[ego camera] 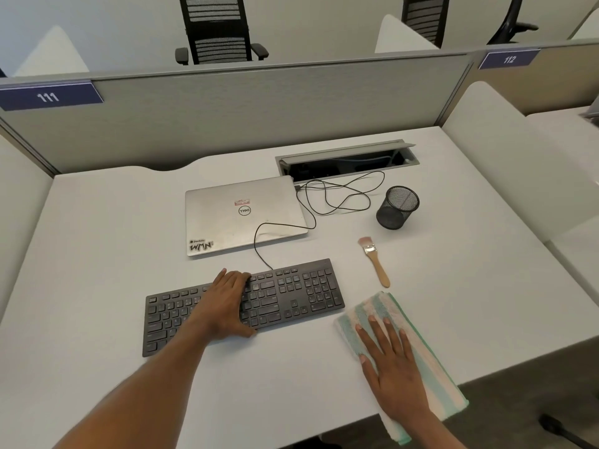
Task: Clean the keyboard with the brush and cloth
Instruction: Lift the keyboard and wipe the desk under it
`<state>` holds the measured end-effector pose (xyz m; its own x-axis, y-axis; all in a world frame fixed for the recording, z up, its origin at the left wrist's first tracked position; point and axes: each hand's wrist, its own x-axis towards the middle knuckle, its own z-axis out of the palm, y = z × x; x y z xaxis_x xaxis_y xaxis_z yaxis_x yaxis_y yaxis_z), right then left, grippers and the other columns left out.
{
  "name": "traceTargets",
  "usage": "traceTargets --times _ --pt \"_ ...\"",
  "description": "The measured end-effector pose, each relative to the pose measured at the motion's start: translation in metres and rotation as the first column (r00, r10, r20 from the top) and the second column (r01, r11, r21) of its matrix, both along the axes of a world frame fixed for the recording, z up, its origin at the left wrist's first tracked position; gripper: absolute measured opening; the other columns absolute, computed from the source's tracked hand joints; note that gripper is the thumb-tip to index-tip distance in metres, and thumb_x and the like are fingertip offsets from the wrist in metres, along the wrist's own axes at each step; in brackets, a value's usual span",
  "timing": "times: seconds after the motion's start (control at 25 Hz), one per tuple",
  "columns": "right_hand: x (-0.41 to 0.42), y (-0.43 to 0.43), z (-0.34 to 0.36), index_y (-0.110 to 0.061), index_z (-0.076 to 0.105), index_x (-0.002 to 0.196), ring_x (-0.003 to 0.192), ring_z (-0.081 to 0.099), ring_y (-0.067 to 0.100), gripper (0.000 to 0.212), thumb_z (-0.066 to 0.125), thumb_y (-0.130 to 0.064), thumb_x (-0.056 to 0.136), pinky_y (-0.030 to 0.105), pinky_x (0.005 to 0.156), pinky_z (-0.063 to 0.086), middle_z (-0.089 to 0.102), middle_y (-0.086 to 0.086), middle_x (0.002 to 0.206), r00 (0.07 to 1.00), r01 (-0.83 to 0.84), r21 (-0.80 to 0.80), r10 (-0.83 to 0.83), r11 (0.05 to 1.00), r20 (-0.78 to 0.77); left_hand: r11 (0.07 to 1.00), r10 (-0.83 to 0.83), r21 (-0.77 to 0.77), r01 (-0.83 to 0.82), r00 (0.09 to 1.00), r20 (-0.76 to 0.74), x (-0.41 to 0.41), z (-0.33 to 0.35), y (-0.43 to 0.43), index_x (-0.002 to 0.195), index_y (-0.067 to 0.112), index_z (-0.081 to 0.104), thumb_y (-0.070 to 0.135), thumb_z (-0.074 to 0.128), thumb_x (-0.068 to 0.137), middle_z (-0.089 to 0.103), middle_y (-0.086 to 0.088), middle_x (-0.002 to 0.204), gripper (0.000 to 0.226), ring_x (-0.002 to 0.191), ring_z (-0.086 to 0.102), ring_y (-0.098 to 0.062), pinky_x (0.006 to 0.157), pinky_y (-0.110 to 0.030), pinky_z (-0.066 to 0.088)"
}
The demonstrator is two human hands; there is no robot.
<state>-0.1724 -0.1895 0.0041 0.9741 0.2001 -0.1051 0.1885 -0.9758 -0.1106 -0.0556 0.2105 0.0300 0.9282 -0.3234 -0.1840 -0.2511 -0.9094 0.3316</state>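
A black wired keyboard [291,293] lies slanted on the white desk [97,241]. My left hand [227,303] rests across its middle, fingers over the far edge and thumb at the near edge. A folded cloth [382,307] with green and cream stripes lies to the keyboard's right, its near end hanging over the desk's front edge. My right hand [393,367] lies flat on the cloth, fingers spread. A small wooden-handled brush [374,259] sits on the desk beyond the cloth, bristles pointing away, untouched.
A closed silver laptop [240,215] lies behind the keyboard, with the keyboard's cable [337,197] looping beside it. A black mesh pen cup [397,207] stands at the right. An open cable box [346,162] sits near the grey partition [259,115].
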Motion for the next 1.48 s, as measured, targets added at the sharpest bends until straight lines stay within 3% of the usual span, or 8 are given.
traceTargets --times 0.28,0.48,0.88,1.08,1.16,1.32,1.48 --pt "-0.010 0.028 0.001 -0.031 0.014 0.160 0.155 0.002 0.028 0.066 0.041 -0.044 0.101 0.057 0.121 0.021 0.003 0.000 0.169 0.999 0.032 0.015 -0.033 0.999 0.033 1.000 0.030 -0.005 -0.030 0.999 -0.017 0.000 0.004 0.000 0.157 0.012 0.031 0.088 0.076 0.049 0.050 -0.002 0.145 0.140 0.141 0.045 -0.023 0.131 -0.035 -0.003" --pt "-0.031 0.075 0.000 -0.028 0.018 0.159 0.155 0.007 0.031 0.066 0.044 -0.043 0.101 0.057 0.119 0.024 0.008 0.003 0.168 0.999 -0.020 0.077 0.018 0.997 0.034 0.999 0.046 0.000 -0.046 0.999 -0.029 0.002 0.004 -0.001 0.158 0.011 0.030 0.091 0.077 0.046 0.049 -0.004 0.150 0.145 0.145 0.043 -0.024 0.131 -0.034 -0.003" --pt "-0.037 0.122 -0.002 -0.033 0.009 0.160 0.155 -0.001 0.031 0.066 0.037 -0.046 0.102 0.058 0.119 0.018 0.000 0.001 0.169 0.987 -0.141 0.135 0.149 0.981 -0.053 0.997 0.046 0.065 -0.043 0.998 -0.036 0.001 0.003 -0.006 0.162 0.013 0.021 0.092 0.075 0.051 0.045 -0.010 0.157 0.147 0.150 0.036 -0.027 0.129 -0.036 -0.008" --pt "-0.033 0.123 -0.003 -0.033 0.013 0.160 0.155 0.001 0.031 0.062 0.032 -0.050 0.103 0.059 0.120 0.013 0.002 0.003 0.169 0.987 -0.149 0.130 0.155 0.980 -0.039 0.988 0.047 0.150 -0.035 0.996 -0.076 -0.003 0.000 -0.009 0.168 0.022 -0.001 0.092 0.071 0.060 0.017 -0.006 0.175 0.148 0.163 0.003 -0.024 0.129 -0.049 -0.016" --pt "-0.029 0.120 -0.005 -0.033 0.019 0.159 0.155 0.003 0.030 0.060 0.034 -0.047 0.103 0.059 0.119 0.015 0.005 0.003 0.168 0.980 -0.187 0.131 0.193 0.974 -0.037 0.988 0.078 0.143 -0.064 0.993 -0.094 -0.013 -0.005 -0.011 0.168 0.026 -0.006 0.096 0.061 0.066 0.006 -0.005 0.177 0.141 0.163 -0.007 -0.020 0.126 -0.052 -0.021" --pt "-0.025 0.124 -0.007 -0.033 0.011 0.160 0.155 -0.004 0.029 0.064 0.036 -0.042 0.102 0.059 0.120 0.014 -0.002 0.002 0.169 0.967 -0.241 0.122 0.249 0.963 -0.059 0.987 0.098 0.132 -0.093 0.995 -0.028 -0.032 -0.015 -0.011 0.169 0.026 -0.001 0.102 0.004 0.074 0.000 -0.004 0.177 0.121 0.162 -0.008 -0.019 0.126 -0.051 -0.020" --pt "-0.022 0.122 -0.004 -0.036 0.006 0.160 0.155 -0.006 0.026 0.066 0.035 -0.043 0.101 0.057 0.121 0.012 -0.004 -0.003 0.168 0.970 -0.223 0.120 0.232 0.967 -0.068 0.977 0.176 0.122 -0.174 0.984 -0.007 -0.029 -0.009 -0.011 0.169 0.021 0.012 0.080 0.002 0.088 0.008 -0.007 0.177 0.101 0.164 0.001 -0.024 0.129 -0.053 -0.012"
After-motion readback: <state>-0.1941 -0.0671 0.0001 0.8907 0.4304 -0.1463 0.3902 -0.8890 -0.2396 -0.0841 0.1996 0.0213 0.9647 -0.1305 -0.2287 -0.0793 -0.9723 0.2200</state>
